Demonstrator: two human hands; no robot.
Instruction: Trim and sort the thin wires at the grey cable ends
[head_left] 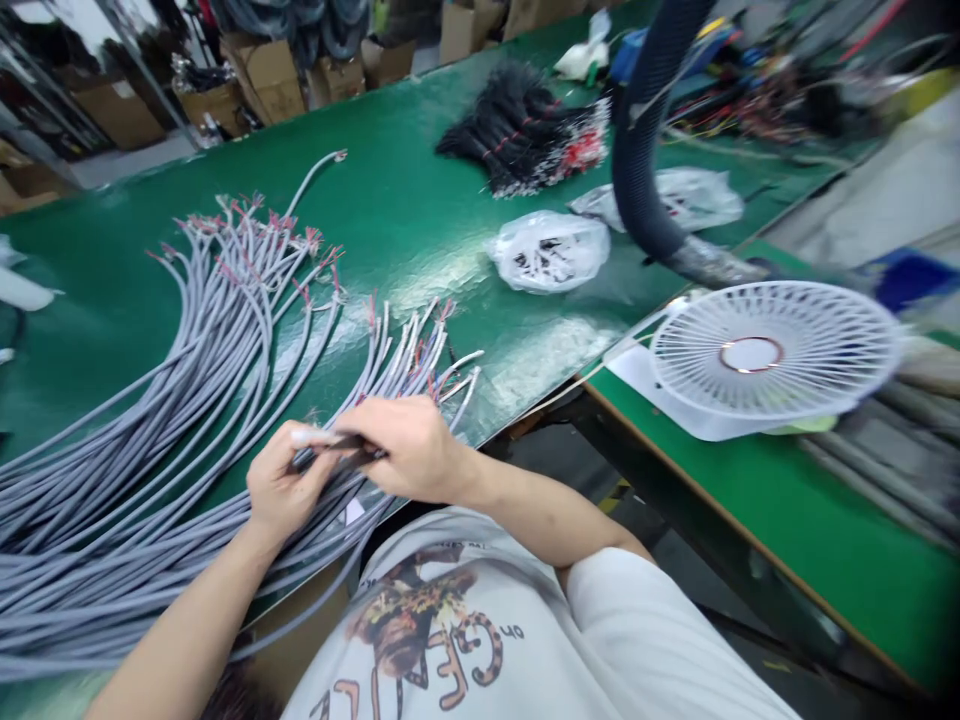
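black, thin and hard to make out, a small piece (337, 445) sits pinched in the right grip (409, 450), its fingers bent over the top and closed on it. the left grip (289, 480) is just as narrow, curled up under the same piece from the other side, so both hands nearly meet. the left forearm (180, 630) reaches in from the bottom corner, and the right forearm (540, 515) crosses above a white t-shirt (450, 620), elbow out to the side. under both grips lies a big bunch of grey cables (172, 500), fanned across the green tabletop (390, 170) with bare ends pointing away. farther on are a black wire bundle (517, 130) and a plastic bag (550, 252) of dark bits. a black ribbed hose (645, 130) hangs near a white fan (776, 350) on a second green tabletop (750, 520), and cardboard boxes (262, 75) stand beyond.
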